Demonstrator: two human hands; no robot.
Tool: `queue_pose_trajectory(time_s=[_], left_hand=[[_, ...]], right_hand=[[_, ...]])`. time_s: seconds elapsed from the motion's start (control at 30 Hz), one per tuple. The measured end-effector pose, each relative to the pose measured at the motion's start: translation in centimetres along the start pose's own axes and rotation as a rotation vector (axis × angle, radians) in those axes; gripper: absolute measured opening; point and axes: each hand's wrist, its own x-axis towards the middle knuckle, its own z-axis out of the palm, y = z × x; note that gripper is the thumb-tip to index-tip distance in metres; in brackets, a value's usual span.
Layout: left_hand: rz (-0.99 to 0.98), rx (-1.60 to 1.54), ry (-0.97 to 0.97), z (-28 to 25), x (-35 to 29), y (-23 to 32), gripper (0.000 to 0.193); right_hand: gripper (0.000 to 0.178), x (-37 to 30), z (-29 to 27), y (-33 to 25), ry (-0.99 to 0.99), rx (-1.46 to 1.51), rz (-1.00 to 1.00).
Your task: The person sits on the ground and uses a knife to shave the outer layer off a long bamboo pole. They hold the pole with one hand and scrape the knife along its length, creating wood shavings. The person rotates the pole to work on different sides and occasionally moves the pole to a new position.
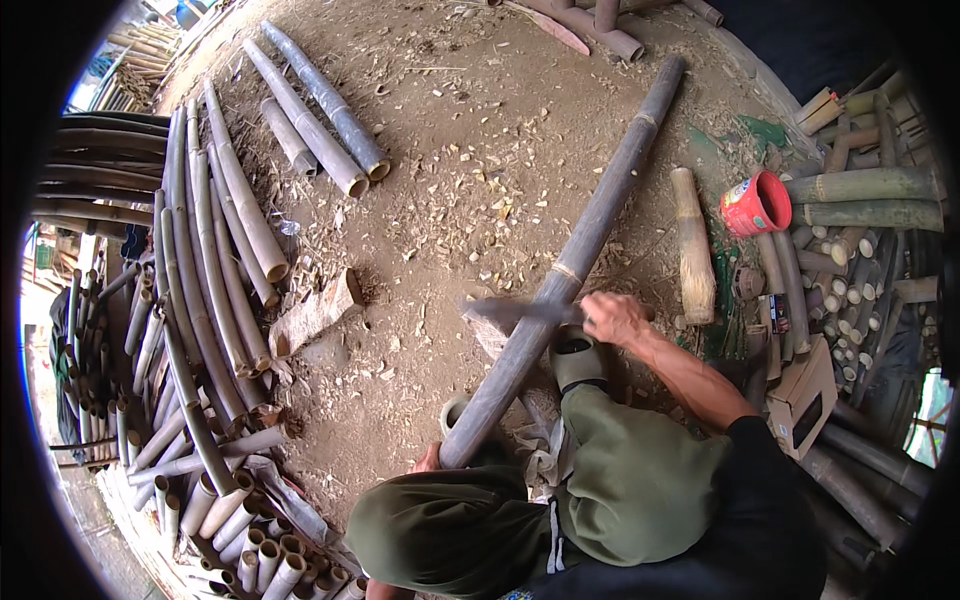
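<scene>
A long grey-brown bamboo pole [610, 205] slants from the far right down to my left knee. My right hand [615, 320] is closed on the handle of a machete [495, 308]. The dark, motion-blurred blade lies crosswise at the pole, just below a pale node ring. At the near end of the pole, my left hand [428, 459] grips its side, mostly hidden by my knee. A wooden block [488, 335] shows beneath the pole near my shoe [577, 360].
Bamboo poles [215, 270] lie stacked at left, above upright cut tubes [265, 560]. A frayed bamboo piece [692, 245], red bucket [757, 204] and cardboard box [803, 395] stand at right. Another wood block [315, 312] lies left on the chip-strewn dirt.
</scene>
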Motion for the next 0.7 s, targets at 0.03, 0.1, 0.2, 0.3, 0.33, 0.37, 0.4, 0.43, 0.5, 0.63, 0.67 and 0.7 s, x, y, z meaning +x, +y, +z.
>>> queue_pose_trajectory(time_s=[0.03, 0.1, 0.2, 0.3, 0.33, 0.37, 0.4, 0.43, 0.5, 0.63, 0.67, 0.7], left_hand=[[0.019, -0.002, -0.009, 0.1, 0.2, 0.2, 0.078], [0.014, -0.012, -0.027, -0.3, 0.0, 0.4, 0.078], [-0.009, -0.022, -0.04, -0.1, -0.1, -0.3, 0.078], [0.018, -0.02, -0.069, -0.2, 0.6, 0.2, 0.078], [0.016, -0.029, -0.068, -0.3, 0.4, 0.3, 0.078], [0.011, -0.03, -0.075, -0.5, 0.3, 0.2, 0.078], [-0.001, -0.036, -0.084, -0.5, 0.2, 0.2, 0.078], [-0.005, -0.032, -0.092, -0.4, 0.1, 0.1, 0.078], [0.002, -0.035, -0.072, -0.3, 0.2, 0.0, 0.078], [0.053, 0.009, 0.053, 0.9, 0.3, 0.2, 0.078], [0.044, 0.033, 0.101, 1.5, -0.3, -0.1, 0.078], [0.048, 0.059, 0.158, 2.1, -0.8, -0.5, 0.078]], right_hand=[[0.023, -0.2, 0.8, 1.5, 0.094, -0.022, 0.188], [0.023, 1.5, 0.4, 1.1, 0.098, 0.034, 0.645], [0.022, 1.1, -1.1, -0.8, -0.137, 0.07, -0.069], [0.024, 0.9, 0.4, 1.4, 0.017, -0.019, 0.257], [0.024, 1.4, 0.9, 2.1, 0.09, -0.029, 0.503], [0.028, 2.8, 0.7, 1.3, 0.076, 0.015, 0.687], [0.027, 1.6, 0.6, 0.3, -0.017, 0.02, 0.442], [0.026, 1.0, -0.1, -0.1, -0.085, 0.013, 0.182], [0.025, 1.2, 0.0, 0.8, -0.064, -0.049, -0.238], [0.031, 2.6, 2.6, 2.3, 0.115, -0.019, 0.628], [0.03, 1.9, 2.6, 1.1, 0.034, 0.007, 0.381], [0.029, 1.2, 1.6, 0.6, -0.033, 0.016, 0.126]])
